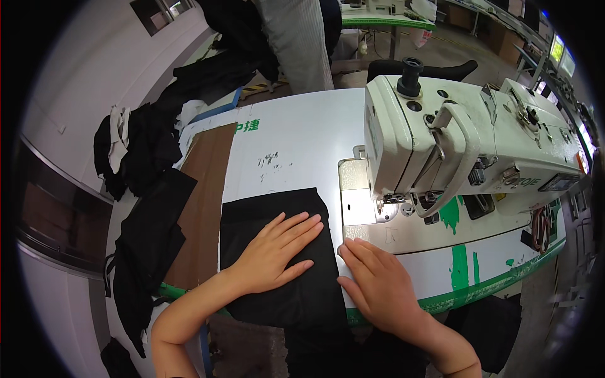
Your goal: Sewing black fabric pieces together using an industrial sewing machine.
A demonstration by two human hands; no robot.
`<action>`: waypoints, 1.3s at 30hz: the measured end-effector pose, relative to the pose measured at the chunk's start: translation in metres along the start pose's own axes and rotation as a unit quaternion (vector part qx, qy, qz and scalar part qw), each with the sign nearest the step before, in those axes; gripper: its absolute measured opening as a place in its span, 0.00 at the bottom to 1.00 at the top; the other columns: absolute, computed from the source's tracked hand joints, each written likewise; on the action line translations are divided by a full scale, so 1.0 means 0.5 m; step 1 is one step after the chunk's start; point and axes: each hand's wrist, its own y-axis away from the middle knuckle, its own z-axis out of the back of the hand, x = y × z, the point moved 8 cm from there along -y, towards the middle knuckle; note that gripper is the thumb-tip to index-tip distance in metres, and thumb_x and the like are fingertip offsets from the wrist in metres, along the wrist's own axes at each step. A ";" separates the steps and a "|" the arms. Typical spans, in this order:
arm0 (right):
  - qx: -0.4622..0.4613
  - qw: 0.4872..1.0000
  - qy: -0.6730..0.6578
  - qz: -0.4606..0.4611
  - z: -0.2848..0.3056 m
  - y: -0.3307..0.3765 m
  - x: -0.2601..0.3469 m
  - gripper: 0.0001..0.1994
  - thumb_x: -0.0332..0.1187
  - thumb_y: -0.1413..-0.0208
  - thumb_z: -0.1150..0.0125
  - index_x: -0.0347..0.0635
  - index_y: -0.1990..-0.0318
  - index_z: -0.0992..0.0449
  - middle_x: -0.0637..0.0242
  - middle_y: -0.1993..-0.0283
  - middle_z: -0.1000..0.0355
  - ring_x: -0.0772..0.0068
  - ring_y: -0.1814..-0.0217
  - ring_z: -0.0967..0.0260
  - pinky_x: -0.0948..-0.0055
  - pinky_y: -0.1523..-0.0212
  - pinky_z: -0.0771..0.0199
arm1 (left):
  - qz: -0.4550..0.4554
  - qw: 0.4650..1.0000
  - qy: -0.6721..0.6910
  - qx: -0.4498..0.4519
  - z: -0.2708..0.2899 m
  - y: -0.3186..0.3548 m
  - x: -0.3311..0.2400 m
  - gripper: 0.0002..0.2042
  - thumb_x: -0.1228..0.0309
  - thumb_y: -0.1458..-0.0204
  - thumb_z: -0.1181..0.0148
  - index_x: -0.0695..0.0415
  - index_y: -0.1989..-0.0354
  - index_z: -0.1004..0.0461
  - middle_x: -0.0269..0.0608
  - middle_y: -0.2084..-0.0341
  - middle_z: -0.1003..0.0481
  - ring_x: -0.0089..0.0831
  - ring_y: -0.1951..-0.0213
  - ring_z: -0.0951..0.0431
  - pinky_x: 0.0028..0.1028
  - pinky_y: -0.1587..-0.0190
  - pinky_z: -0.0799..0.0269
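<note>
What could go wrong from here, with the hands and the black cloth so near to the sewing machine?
The right hand is close to the sewing machine, so its fingers could be hurt if they strayed under the needle area while it ran.
The black cloth appears to reach over the table's front edge; it might slip if the left hand lifted.

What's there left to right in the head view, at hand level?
Loose black cloth → brown board → black fabric panel with the left hand flat on it → right hand → green patch → reddish-brown looped bundle.
</note>
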 end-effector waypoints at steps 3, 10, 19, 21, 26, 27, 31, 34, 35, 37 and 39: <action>0.008 0.999 -0.031 0.018 0.041 0.018 -0.042 0.20 0.36 0.41 0.37 0.39 0.43 0.25 0.61 0.44 0.28 0.59 0.39 0.30 0.62 0.45 0.28 | -0.025 0.999 -0.001 0.025 -0.019 -0.011 -0.037 0.33 0.55 0.38 0.44 0.55 0.26 0.43 0.42 0.27 0.44 0.41 0.26 0.46 0.49 0.26 0.54; 0.060 0.994 0.072 0.053 0.053 -0.015 -0.118 0.15 0.41 0.43 0.36 0.51 0.49 0.21 0.64 0.56 0.26 0.59 0.60 0.27 0.62 0.60 0.27 | -0.063 0.998 0.013 0.023 -0.036 -0.085 -0.081 0.34 0.52 0.37 0.47 0.56 0.27 0.43 0.44 0.27 0.43 0.40 0.26 0.47 0.49 0.26 0.55; -0.058 0.990 0.083 0.101 0.079 -0.037 -0.151 0.10 0.43 0.45 0.33 0.54 0.58 0.18 0.64 0.60 0.27 0.60 0.58 0.27 0.61 0.65 0.28 | -0.065 0.998 -0.001 0.004 -0.041 -0.131 -0.077 0.32 0.49 0.35 0.51 0.53 0.27 0.42 0.46 0.29 0.41 0.42 0.27 0.44 0.48 0.27 0.53; -0.050 0.991 0.092 0.086 0.077 -0.035 -0.158 0.10 0.43 0.45 0.33 0.54 0.59 0.18 0.65 0.62 0.28 0.60 0.59 0.28 0.61 0.64 0.28 | -0.066 0.998 0.001 0.011 -0.039 -0.138 -0.083 0.31 0.49 0.35 0.51 0.53 0.27 0.41 0.46 0.29 0.40 0.42 0.28 0.44 0.48 0.27 0.53; -0.057 0.993 0.084 0.066 0.080 -0.039 -0.170 0.08 0.42 0.45 0.33 0.54 0.62 0.19 0.66 0.65 0.29 0.59 0.61 0.28 0.60 0.64 0.29 | -0.071 0.997 0.007 0.010 -0.044 -0.145 -0.083 0.31 0.48 0.35 0.51 0.51 0.28 0.40 0.47 0.31 0.39 0.43 0.28 0.42 0.48 0.27 0.52; -0.054 0.994 0.072 0.061 0.079 -0.039 -0.172 0.08 0.42 0.45 0.33 0.54 0.62 0.19 0.66 0.65 0.29 0.59 0.61 0.29 0.59 0.63 0.29 | -0.072 0.997 0.003 0.007 -0.044 -0.144 -0.083 0.31 0.48 0.35 0.51 0.51 0.28 0.40 0.46 0.31 0.38 0.43 0.28 0.42 0.48 0.27 0.52; -0.054 0.997 0.052 0.036 0.079 -0.041 -0.177 0.08 0.43 0.45 0.33 0.53 0.62 0.20 0.66 0.65 0.29 0.59 0.62 0.29 0.58 0.64 0.30 | -0.074 0.997 0.004 0.001 -0.042 -0.146 -0.084 0.31 0.47 0.35 0.50 0.51 0.28 0.39 0.47 0.32 0.37 0.43 0.29 0.42 0.48 0.28 0.51; -0.052 0.995 0.062 0.058 0.071 -0.043 -0.166 0.09 0.42 0.46 0.32 0.51 0.63 0.20 0.65 0.65 0.29 0.58 0.64 0.29 0.58 0.64 0.29 | -0.069 0.998 -0.007 0.000 -0.040 -0.134 -0.078 0.31 0.47 0.36 0.50 0.50 0.28 0.38 0.47 0.33 0.37 0.43 0.29 0.41 0.48 0.28 0.50; -0.049 0.995 0.067 0.060 0.075 -0.041 -0.166 0.09 0.42 0.46 0.32 0.51 0.63 0.20 0.65 0.65 0.29 0.58 0.64 0.29 0.58 0.64 0.29 | -0.070 0.998 -0.008 0.000 -0.040 -0.133 -0.078 0.31 0.47 0.36 0.50 0.50 0.29 0.38 0.48 0.33 0.37 0.44 0.29 0.40 0.49 0.28 0.49; -0.036 0.995 0.059 0.066 0.072 -0.039 -0.163 0.14 0.39 0.45 0.33 0.54 0.50 0.18 0.65 0.64 0.28 0.55 0.64 0.26 0.57 0.66 0.27 | -0.071 0.997 -0.008 -0.003 -0.039 -0.133 -0.080 0.31 0.47 0.36 0.49 0.50 0.29 0.38 0.48 0.33 0.37 0.44 0.29 0.40 0.50 0.28 0.49; -0.043 0.995 0.059 0.067 0.070 -0.036 -0.166 0.10 0.41 0.45 0.33 0.53 0.57 0.19 0.65 0.64 0.28 0.56 0.63 0.27 0.57 0.65 0.28 | -0.071 0.997 -0.010 -0.004 -0.039 -0.134 -0.079 0.31 0.47 0.36 0.49 0.50 0.29 0.38 0.48 0.33 0.37 0.44 0.29 0.40 0.50 0.28 0.49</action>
